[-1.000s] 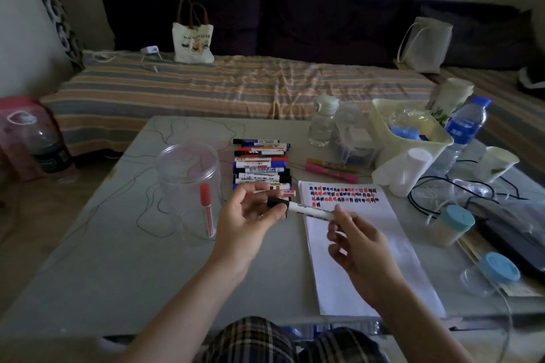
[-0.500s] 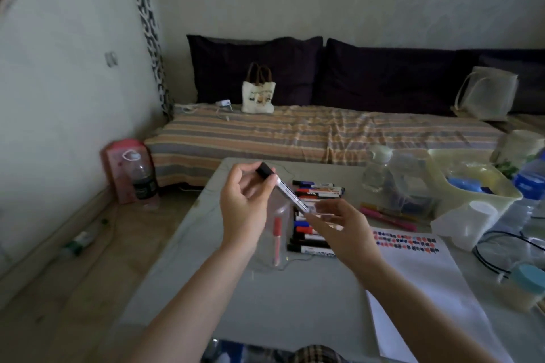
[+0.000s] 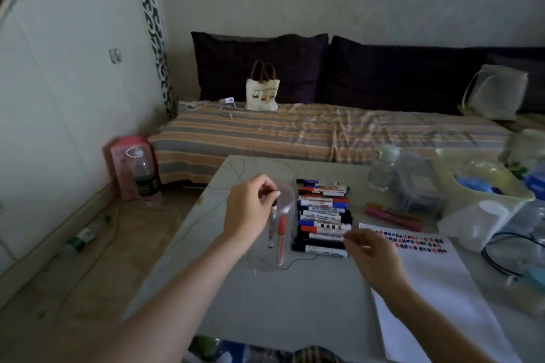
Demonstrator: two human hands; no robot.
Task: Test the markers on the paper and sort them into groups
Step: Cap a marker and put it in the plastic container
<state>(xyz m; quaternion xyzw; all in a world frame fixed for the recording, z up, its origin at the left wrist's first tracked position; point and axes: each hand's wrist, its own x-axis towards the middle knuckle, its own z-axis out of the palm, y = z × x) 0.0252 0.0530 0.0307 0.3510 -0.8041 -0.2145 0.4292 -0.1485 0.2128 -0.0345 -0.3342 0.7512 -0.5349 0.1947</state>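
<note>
A striped sofa bed (image 3: 309, 132) with dark cushions (image 3: 383, 71) spans the far wall; a small tote bag (image 3: 262, 94) stands on it. The grey table (image 3: 295, 303) occupies the foreground. On its right side lies the white paper (image 3: 436, 298), bearing rows of red and dark test marks along its far edge. A pale plastic basket (image 3: 480, 186) sits at the far right, with a clear bottle (image 3: 382, 168) beside it. A row of markers (image 3: 323, 218) lies stacked side by side at table centre, just left of the paper. A clear plastic cup (image 3: 284, 227) stands just left of that row, with a red marker (image 3: 281, 236) upright inside it. The left hand (image 3: 250, 212) is over the cup, fingertips pinching the dark cap end of a white marker (image 3: 272, 224) held vertically at the cup's rim. The right hand (image 3: 371, 256) hovers at the near end of the row, fingers loosely curled; whether it holds anything cannot be told.
</note>
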